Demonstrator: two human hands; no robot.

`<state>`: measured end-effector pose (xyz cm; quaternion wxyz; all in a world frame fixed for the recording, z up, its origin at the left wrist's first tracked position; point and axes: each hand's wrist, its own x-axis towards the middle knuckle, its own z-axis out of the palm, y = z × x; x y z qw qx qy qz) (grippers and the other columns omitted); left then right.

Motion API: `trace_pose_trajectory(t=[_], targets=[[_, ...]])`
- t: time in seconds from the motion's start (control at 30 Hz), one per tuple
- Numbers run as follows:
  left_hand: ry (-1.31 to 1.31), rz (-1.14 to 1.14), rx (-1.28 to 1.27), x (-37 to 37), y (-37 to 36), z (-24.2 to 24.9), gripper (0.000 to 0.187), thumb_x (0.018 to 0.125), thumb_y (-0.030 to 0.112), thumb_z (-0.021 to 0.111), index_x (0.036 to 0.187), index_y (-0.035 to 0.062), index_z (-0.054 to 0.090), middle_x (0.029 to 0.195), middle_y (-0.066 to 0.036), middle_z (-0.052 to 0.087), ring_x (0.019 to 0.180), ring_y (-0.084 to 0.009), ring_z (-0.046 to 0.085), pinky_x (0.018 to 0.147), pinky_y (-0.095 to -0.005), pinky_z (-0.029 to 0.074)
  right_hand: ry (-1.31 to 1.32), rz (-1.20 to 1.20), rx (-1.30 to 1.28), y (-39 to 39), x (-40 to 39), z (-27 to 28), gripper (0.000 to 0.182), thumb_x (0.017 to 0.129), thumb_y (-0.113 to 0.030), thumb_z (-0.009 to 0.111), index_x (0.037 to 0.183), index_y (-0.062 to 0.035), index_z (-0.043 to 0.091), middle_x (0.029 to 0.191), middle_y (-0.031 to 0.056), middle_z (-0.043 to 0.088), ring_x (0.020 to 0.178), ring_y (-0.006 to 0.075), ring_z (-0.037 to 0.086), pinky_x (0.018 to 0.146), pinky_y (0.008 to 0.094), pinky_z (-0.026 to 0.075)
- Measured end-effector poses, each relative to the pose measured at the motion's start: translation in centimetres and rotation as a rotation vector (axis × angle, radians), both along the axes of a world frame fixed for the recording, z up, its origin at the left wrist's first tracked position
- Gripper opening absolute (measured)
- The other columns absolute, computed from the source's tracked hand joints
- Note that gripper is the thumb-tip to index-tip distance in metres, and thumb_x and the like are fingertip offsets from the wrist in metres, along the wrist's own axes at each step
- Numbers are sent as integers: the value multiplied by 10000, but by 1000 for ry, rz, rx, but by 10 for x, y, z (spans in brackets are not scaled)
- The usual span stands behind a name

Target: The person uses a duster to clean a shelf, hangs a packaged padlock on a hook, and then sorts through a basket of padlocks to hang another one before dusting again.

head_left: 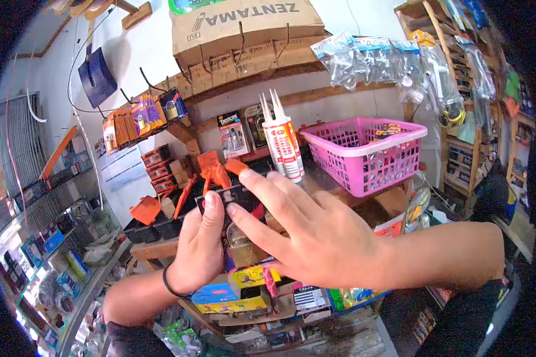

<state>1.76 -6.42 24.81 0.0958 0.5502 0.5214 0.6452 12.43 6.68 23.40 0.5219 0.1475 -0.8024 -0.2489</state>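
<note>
In front of me, my left hand [201, 245], with a dark band round its wrist, grips a dark-backed pack holding a brass-coloured padlock [244, 251]. Its thumb points up along the pack's left side. My right hand [315, 238] reaches across from the right with its fingers stretched and apart. One fingertip is at the pack's upper part, and another overlaps an orange item [236, 166] behind. The right hand hides part of the pack, so contact there is hard to judge.
White sealant tubes [284, 149] stand behind my hands, beside a pink basket [366, 156]. Orange tools [211, 169] are at the back left. Small boxes [232, 296] sit below. A glass counter [95, 285] runs along the left, and hanging packs [369, 59] line the wall.
</note>
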Motion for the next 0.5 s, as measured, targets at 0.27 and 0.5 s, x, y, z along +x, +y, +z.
trace_pose_trajectory(t=[0.27,0.5], targets=[[100,83,36,-34,5,31,506,902,411,215,970,-5,496,836,-63,560,769,-99,543,687,-240,455,83,22,57,8,-36,36,408,724,-245,506,1096,-88,450,1135,182,400,869,252,486,526,279,472],[261,176,178,-73,-5,62,423,878,339,384,1136,5,357,982,-95,500,881,-147,515,753,-271,440,181,102,99,5,-86,68,453,668,-218,543,1091,-83,457,1113,166,414,828,243,510,528,298,478]])
